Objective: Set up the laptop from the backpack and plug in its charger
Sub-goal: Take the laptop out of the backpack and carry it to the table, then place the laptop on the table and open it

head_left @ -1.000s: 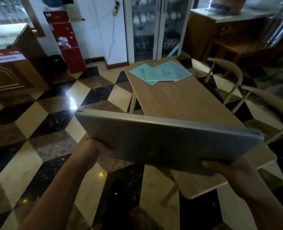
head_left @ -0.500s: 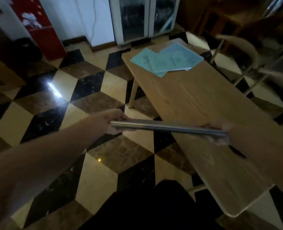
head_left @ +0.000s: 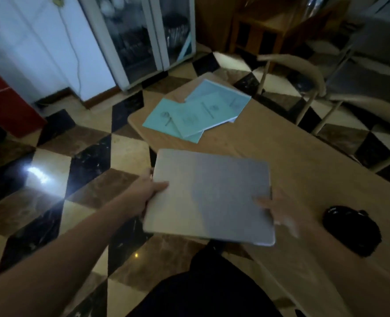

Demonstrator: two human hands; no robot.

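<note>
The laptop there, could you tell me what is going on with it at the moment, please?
A person holds the closed silver laptop flat in both hands: the left hand grips its left edge, the right hand its right edge. Part of it is above the wooden table, part juts out over the tiled floor; whether it touches the table cannot be told. Teal booklets lie at the table's far end, and a black bundle, perhaps the charger, lies to the right. The lid is not yet opened.

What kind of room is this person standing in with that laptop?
Probably a dining room or a small eatery. A glass-fronted cabinet seems to hold dishes, curved-back wooden chairs stand at a long wooden table, and the floor is polished chequered stone.
</note>
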